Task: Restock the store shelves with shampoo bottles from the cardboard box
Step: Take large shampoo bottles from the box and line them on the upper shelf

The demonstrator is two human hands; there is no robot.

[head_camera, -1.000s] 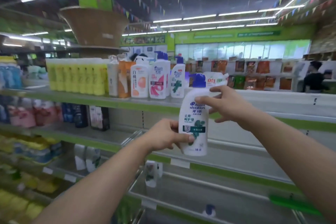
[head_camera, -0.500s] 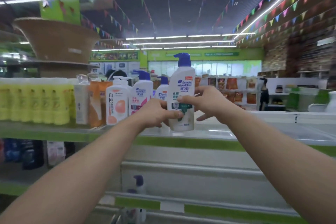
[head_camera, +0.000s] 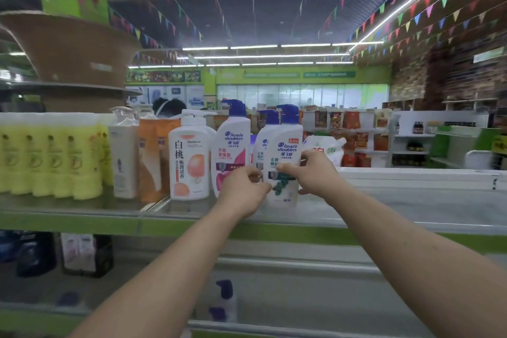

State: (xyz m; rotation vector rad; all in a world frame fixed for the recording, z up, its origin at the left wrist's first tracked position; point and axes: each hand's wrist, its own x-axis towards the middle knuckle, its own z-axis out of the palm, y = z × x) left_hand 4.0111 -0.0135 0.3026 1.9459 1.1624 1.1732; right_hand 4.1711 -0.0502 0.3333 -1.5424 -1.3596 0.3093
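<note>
A white shampoo bottle (head_camera: 285,145) with a blue pump cap and a green label stands upright on the top shelf (head_camera: 384,206). Both my hands grip it: my left hand (head_camera: 241,189) at its lower left side, my right hand (head_camera: 310,170) across its label from the right. Right behind it stands a matching green-label bottle (head_camera: 264,140), and left of that a pink-label one (head_camera: 231,145). The cardboard box is out of view.
Left along the shelf stand a white peach-print pump bottle (head_camera: 189,162), orange bottles (head_camera: 151,156), a white bottle (head_camera: 124,156) and several yellow bottles (head_camera: 52,156). A white refill pouch (head_camera: 329,148) lies behind my right hand. Lower shelves hold a few bottles (head_camera: 222,302). A person's head (head_camera: 168,107) shows beyond the shelf.
Both hands carried the bottle up from below shelf height and then down onto the top shelf, beside the matching bottles. My view has tilted upward.
</note>
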